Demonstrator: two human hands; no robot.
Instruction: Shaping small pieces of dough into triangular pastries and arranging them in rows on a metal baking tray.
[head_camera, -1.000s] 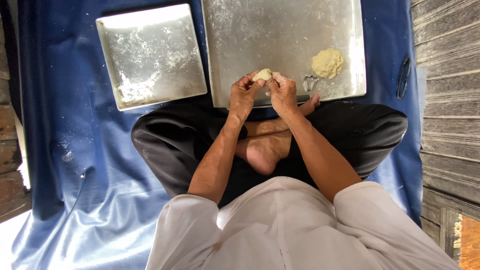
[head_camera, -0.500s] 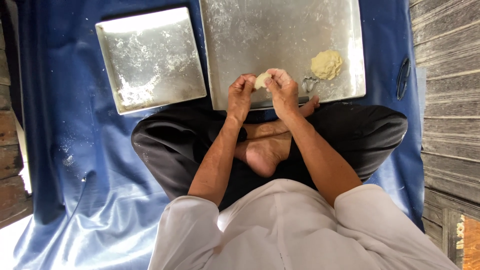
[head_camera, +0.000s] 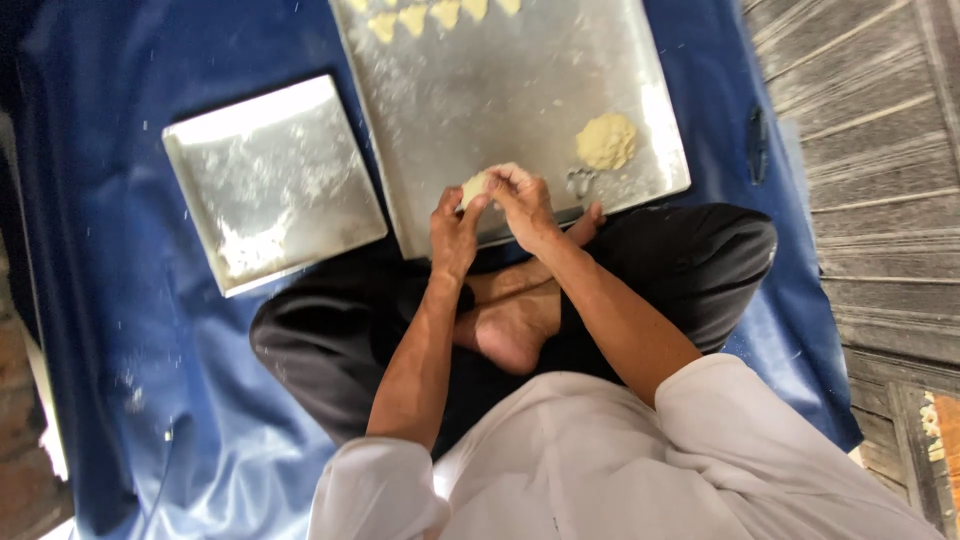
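Observation:
I sit cross-legged on a blue sheet. Both my hands meet over the near edge of a large metal tray (head_camera: 520, 90). My left hand (head_camera: 455, 225) and my right hand (head_camera: 520, 200) together pinch a small pale piece of dough (head_camera: 472, 186) between the fingers. A bigger lump of dough (head_camera: 605, 140) lies on the tray to the right of my hands. A small metal cutter (head_camera: 580, 182) sits just beside it. Several shaped dough pieces (head_camera: 430, 15) line the tray's far edge.
A smaller square metal tray (head_camera: 270, 185), dusted with flour, lies to the left on the blue sheet (head_camera: 120, 330). A dark slim object (head_camera: 757, 145) rests on the sheet at the right. Wooden planks (head_camera: 880, 200) border the right side.
The view has shifted, so the far row of shaped pieces now shows. My hands keep working the small dough piece, the right hand's fingers curled more over it.

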